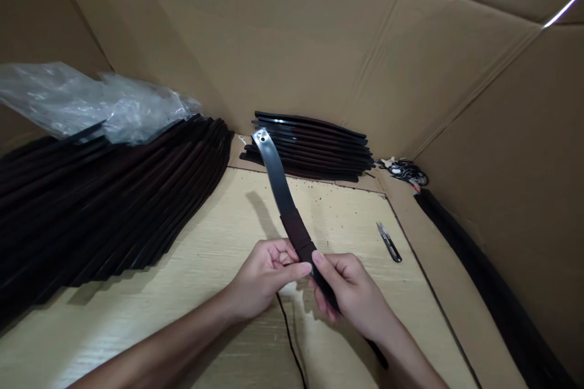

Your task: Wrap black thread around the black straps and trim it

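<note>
A dark, gently curved strip (276,173) slants up over the table, its far end pale with a small hole. Dark brown wrapping (297,232) covers the part nearer my hands. My right hand (349,282) is closed round the strip's lower part, thumb on top. My left hand (269,273) is closed in a pinch at the strip's edge, thumb pressed against the wrapping. A thin dark cord (291,340) hangs below my left hand; its upper end is hidden by the fingers.
Many similar dark strips (114,206) lie fanned at left under clear plastic (132,103). Another stack (314,146) lies at the back. Thread snips (389,243) rest on the table (205,316) at right. Near the cardboard wall (502,121) are tangled cords (408,172) and a long black strip (479,279).
</note>
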Demonstrator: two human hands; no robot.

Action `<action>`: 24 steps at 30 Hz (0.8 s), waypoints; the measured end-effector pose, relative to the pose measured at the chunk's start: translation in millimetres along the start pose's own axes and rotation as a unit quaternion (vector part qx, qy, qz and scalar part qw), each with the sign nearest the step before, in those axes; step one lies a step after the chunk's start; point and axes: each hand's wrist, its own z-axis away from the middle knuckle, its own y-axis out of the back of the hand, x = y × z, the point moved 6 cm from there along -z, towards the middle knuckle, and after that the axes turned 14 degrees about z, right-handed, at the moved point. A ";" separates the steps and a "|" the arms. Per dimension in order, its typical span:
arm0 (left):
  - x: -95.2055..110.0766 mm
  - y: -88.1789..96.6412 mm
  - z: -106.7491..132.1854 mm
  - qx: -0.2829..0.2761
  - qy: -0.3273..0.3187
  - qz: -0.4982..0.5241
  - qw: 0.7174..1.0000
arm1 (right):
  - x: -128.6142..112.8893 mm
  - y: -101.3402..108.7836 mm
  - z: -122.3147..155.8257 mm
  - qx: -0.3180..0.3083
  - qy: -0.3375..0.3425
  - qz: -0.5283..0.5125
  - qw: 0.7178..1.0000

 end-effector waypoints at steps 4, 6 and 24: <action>-0.6 -2.7 1.8 -0.004 -0.005 0.010 1.000 | -5.7 2.3 -1.4 -0.048 0.035 -0.019 0.998; -2.0 -4.5 3.0 -0.016 0.001 0.014 1.000 | -11.4 4.1 -1.7 -0.049 0.060 -0.023 0.997; 6.2 -2.4 5.7 0.047 -0.010 -0.020 0.999 | -14.7 9.4 9.2 0.086 0.050 0.132 0.986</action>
